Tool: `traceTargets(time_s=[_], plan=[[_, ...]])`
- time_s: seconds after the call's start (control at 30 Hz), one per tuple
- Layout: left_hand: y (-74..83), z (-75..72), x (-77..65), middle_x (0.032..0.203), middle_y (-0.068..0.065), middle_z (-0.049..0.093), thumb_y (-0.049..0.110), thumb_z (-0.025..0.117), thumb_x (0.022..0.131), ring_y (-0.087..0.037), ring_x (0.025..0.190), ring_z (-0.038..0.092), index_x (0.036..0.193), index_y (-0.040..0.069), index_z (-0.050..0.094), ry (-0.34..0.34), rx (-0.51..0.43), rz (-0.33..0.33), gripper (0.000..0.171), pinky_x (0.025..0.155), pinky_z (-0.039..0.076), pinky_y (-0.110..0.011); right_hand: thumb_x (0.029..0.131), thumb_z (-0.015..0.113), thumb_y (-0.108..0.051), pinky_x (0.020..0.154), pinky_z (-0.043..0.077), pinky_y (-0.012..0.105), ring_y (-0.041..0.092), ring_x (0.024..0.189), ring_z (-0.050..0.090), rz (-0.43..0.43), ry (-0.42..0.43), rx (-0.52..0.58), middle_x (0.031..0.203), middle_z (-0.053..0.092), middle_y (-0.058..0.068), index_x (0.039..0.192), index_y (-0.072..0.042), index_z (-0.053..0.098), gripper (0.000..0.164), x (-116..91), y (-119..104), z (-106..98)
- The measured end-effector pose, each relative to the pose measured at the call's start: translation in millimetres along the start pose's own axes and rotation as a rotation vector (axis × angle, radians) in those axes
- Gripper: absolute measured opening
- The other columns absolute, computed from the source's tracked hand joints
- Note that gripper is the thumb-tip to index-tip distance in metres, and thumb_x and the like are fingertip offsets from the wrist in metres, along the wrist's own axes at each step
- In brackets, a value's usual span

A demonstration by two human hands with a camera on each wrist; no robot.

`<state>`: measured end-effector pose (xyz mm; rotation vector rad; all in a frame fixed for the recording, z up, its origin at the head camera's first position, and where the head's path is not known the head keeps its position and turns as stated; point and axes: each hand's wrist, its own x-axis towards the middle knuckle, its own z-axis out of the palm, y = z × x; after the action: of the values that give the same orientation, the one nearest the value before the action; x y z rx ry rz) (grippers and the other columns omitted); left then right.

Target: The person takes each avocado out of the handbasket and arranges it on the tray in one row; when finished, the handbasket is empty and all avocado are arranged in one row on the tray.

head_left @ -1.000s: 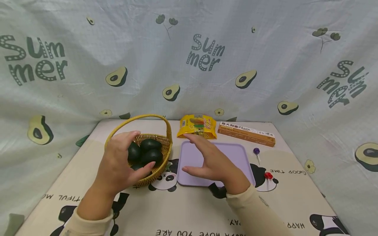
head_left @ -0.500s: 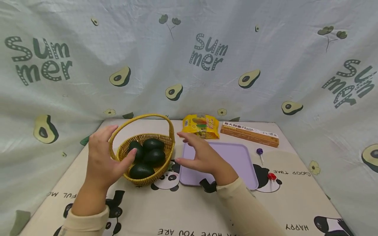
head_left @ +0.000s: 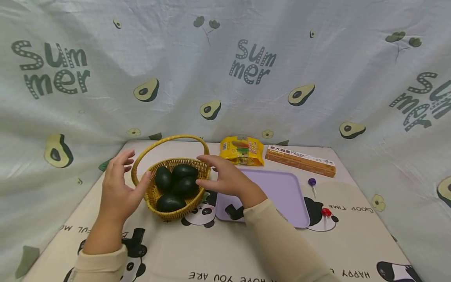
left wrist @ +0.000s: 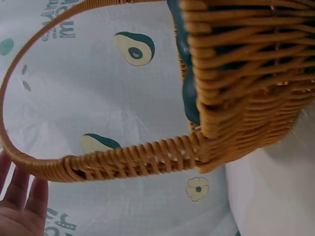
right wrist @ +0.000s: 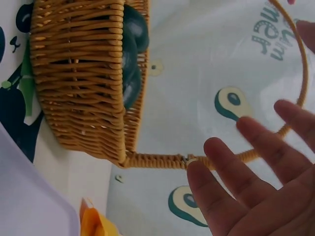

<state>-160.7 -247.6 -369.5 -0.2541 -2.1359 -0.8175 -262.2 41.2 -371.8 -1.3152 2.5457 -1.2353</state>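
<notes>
A yellow wicker basket (head_left: 179,214) with a tall arched handle (head_left: 160,143) stands on the left half of the table. Several dark green avocados (head_left: 185,187) lie inside it. My left hand (head_left: 118,196) is raised at the basket's left side, thumb and fingers spread. On the opposite side my right hand (head_left: 229,178) is held the same way, its fingers overlapping the handle's right end in the head view. In the right wrist view the fingers (right wrist: 231,167) are extended beside the handle. Whether either hand touches the basket cannot be told.
A lilac tray (head_left: 278,186) lies right of the basket, partly under my right forearm. Behind it are a yellow packet (head_left: 243,150) and a pasta box (head_left: 300,161). A purple lollipop (head_left: 312,182) and a red lollipop (head_left: 326,212) lie at the right.
My left hand has moved left, from over the basket to its left side. The right hand has moved left from above the tray to the basket's right side. The basket has stayed put.
</notes>
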Motion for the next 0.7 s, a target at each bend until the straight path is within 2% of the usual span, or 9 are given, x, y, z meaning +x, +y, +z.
traceTargets(time_s=[0.07,0.17,0.23,0.33,0.5,0.7], plan=[[-3.8,1.0,-1.6,0.14,-0.018,0.056,0.004,0.077,0.086,-0.032,0.122,0.055,0.147,0.006,0.05,-0.007,-0.007,-0.048,0.067,0.104,0.034,-0.001,0.093,0.077,-0.029,0.116,0.047,0.046,0.022,0.136,0.054,0.003,-0.017,0.009,0.151,0.054,0.0,0.15,-0.016,0.051,0.064,5,2,2],[-8.9,3.0,-4.9,0.131,-0.016,0.06,0.003,0.076,0.089,-0.018,0.119,0.055,0.143,0.005,0.054,-0.009,-0.024,-0.114,0.058,0.101,0.035,0.002,0.095,0.075,-0.029,0.117,0.046,0.046,0.025,0.137,0.054,0.02,-0.043,0.025,0.151,0.055,0.001,0.15,-0.015,0.052,0.061,12,4,5],[-12.1,4.0,-7.6,0.127,-0.016,0.062,0.003,0.074,0.091,-0.006,0.116,0.053,0.14,0.003,0.056,-0.006,-0.041,-0.141,0.053,0.099,0.037,0.002,0.095,0.074,-0.029,0.116,0.047,0.046,0.027,0.136,0.054,0.04,-0.052,0.03,0.151,0.055,0.003,0.149,-0.015,0.052,0.06,16,4,7],[-17.0,4.7,-12.3,0.125,-0.017,0.062,0.001,0.072,0.093,0.005,0.114,0.05,0.137,0.0,0.057,0.002,-0.082,-0.161,0.047,0.098,0.041,0.001,0.096,0.073,-0.031,0.114,0.049,0.046,0.028,0.134,0.056,0.071,-0.061,0.02,0.149,0.056,0.005,0.147,-0.016,0.055,0.056,23,5,11],[-22.9,6.1,-19.6,0.124,-0.016,0.061,-0.003,0.07,0.093,0.008,0.113,0.051,0.134,-0.004,0.058,0.008,-0.117,-0.202,0.043,0.096,0.044,-0.001,0.098,0.07,-0.033,0.111,0.051,0.048,0.032,0.132,0.057,0.099,-0.068,0.028,0.146,0.06,0.006,0.143,-0.015,0.059,0.05,33,7,17],[-23.4,4.7,-24.2,0.123,-0.012,0.062,-0.002,0.069,0.094,0.01,0.11,0.052,0.133,-0.002,0.057,-0.022,-0.108,-0.294,0.041,0.093,0.045,0.0,0.098,0.069,-0.037,0.106,0.055,0.039,0.03,0.128,0.06,0.17,-0.099,0.025,0.144,0.061,0.005,0.141,-0.019,0.061,0.048,44,7,23]])
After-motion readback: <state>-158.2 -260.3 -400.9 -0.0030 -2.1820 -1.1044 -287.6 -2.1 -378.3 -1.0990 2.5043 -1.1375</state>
